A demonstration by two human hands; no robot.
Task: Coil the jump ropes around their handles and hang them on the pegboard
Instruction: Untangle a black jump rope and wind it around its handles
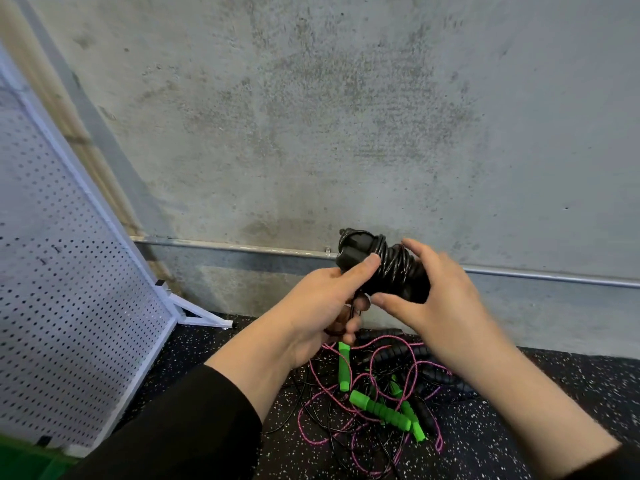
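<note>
Both hands, left hand point(322, 303) and right hand point(440, 303), grip the coiled black jump rope point(388, 268).

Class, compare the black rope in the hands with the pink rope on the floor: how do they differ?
The black rope is wound tight around its handles; the pink rope sprawls in loose tangled loops. The black rope is held up by the left hand and right hand; the pink rope lies on the floor. The black rope has black handles; green handles lie in the pink rope's tangle.
</note>
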